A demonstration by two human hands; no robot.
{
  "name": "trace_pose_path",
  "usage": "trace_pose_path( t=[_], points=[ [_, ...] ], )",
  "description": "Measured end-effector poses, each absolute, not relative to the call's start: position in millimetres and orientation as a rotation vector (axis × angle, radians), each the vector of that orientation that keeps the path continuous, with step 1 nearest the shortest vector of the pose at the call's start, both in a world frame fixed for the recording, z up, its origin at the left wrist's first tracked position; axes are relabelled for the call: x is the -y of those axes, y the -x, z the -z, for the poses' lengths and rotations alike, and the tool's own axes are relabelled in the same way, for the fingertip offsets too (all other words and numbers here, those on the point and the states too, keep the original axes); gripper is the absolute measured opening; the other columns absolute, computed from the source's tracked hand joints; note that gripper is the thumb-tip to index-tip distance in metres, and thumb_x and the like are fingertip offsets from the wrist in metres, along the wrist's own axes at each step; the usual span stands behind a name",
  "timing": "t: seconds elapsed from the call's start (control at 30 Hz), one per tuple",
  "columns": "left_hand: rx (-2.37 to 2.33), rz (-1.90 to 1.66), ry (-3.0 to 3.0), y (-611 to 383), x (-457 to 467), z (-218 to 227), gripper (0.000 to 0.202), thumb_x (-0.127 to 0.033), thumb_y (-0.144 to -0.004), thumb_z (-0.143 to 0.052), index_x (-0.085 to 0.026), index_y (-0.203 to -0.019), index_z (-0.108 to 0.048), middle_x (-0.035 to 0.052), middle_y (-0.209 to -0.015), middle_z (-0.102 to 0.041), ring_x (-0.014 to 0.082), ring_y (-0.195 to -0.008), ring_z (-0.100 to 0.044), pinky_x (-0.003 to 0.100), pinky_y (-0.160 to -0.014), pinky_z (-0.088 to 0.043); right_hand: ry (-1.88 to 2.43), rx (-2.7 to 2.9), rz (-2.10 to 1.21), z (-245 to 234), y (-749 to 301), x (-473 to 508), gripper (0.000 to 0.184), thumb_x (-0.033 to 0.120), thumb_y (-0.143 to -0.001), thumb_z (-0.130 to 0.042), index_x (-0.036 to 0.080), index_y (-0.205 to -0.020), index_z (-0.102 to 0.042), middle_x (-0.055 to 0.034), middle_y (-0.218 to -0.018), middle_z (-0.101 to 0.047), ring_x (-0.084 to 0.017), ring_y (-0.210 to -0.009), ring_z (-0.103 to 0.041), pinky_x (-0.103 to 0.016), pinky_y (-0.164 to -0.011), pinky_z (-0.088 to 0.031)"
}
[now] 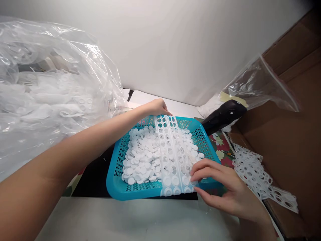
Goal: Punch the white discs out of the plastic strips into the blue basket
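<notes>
A translucent white plastic strip with rows of round holes (173, 150) stretches across a blue basket (130, 194). White discs still fill the strip's nearest rows, while the far rows are open holes. Pinched at the far end of the strip is my left hand (157, 107), closed. My right hand (225, 190) grips the near right edge between thumb and fingers, by the filled rows. Beneath the strip, a heap of loose white discs (144, 160) covers much of the basket's floor.
A large clear plastic bag (50, 100) of white pieces bulges at the left. Right of the basket are a black handle-like object (223, 115), a clear zip bag (258, 83), a pile of punched strips (253, 170) and a cardboard box (288, 134). A white wall rises behind.
</notes>
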State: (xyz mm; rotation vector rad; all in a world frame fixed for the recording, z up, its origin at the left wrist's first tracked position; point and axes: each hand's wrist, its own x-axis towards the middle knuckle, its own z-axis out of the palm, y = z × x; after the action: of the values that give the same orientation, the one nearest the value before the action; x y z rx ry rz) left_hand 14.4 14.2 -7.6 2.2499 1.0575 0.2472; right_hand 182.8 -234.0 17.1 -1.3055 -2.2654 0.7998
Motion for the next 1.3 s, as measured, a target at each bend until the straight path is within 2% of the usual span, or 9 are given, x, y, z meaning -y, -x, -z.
trace_pose_path(
  t=[0.17, 0.37, 0.5, 0.83, 0.97, 1.3],
  points=[
    [-1.067, -0.241, -2.279, -15, -14, 6, 0.039, -0.049, -0.061, -0.056, -0.012, -0.069, -0.063, 0.0037, -0.057, -0.055, 0.0108, -0.052, -0.042, 0.025, -0.052, -0.028, 1.283, 2.265, -0.912, -23, -183, 230, 0.014, 0.012, -0.077, -0.052, 0.018, -0.089, -0.055, -0.0048, -0.089, -0.056, -0.012, -0.08, -0.054, -0.024, -0.068, -0.049],
    [-1.036, -0.261, -2.288, -13, -14, 8, 0.038, -0.049, -0.061, -0.056, -0.012, -0.067, -0.062, 0.0025, -0.057, -0.053, 0.0094, -0.051, -0.04, 0.024, -0.051, -0.027, 1.345, 2.532, -1.117, -54, -179, 203, 0.009, 0.021, -0.081, -0.05, 0.017, -0.082, -0.058, -0.0021, -0.082, -0.059, -0.011, -0.074, -0.055, -0.022, -0.065, -0.047],
    [-1.044, -0.263, -2.27, -12, -13, 8, 0.038, -0.05, -0.061, -0.056, -0.012, -0.066, -0.062, 0.0018, -0.056, -0.051, 0.0095, -0.051, -0.038, 0.025, -0.051, -0.028, 1.287, 2.708, -1.224, -66, -172, 185, 0.008, 0.017, -0.078, -0.052, 0.018, -0.077, -0.06, 0.0001, -0.078, -0.06, -0.009, -0.068, -0.056, -0.02, -0.059, -0.046],
    [-1.034, -0.264, -2.25, -15, -14, 8, 0.035, -0.047, -0.06, -0.058, -0.013, -0.066, -0.063, 0.001, -0.051, -0.051, 0.0103, -0.053, -0.04, 0.025, -0.053, -0.027, 1.243, 2.78, -1.157, -64, -170, 183, 0.012, 0.008, -0.074, -0.049, 0.017, -0.072, -0.058, 0.0013, -0.077, -0.058, -0.008, -0.067, -0.055, -0.018, -0.058, -0.044],
    [-1.024, -0.284, -2.248, -15, -17, 11, 0.035, -0.047, -0.059, -0.058, -0.013, -0.065, -0.064, 0.0, -0.049, -0.048, 0.0091, -0.05, -0.038, 0.025, -0.051, -0.027, 1.362, 2.817, -0.952, -64, -169, 184, 0.012, 0.009, -0.074, -0.049, 0.017, -0.068, -0.054, 0.0019, -0.075, -0.056, -0.008, -0.064, -0.053, -0.018, -0.055, -0.041],
    [-1.035, -0.287, -2.201, -15, -16, 11, 0.034, -0.046, -0.057, -0.06, -0.013, -0.066, -0.064, 0.002, -0.053, -0.054, 0.0104, -0.053, -0.042, 0.025, -0.053, -0.027, 1.537, 2.856, -0.3, -46, -160, 179, 0.012, 0.011, -0.078, -0.043, 0.017, -0.07, -0.051, 0.0015, -0.071, -0.052, -0.008, -0.056, -0.046, -0.021, -0.05, -0.032]
  ],
)
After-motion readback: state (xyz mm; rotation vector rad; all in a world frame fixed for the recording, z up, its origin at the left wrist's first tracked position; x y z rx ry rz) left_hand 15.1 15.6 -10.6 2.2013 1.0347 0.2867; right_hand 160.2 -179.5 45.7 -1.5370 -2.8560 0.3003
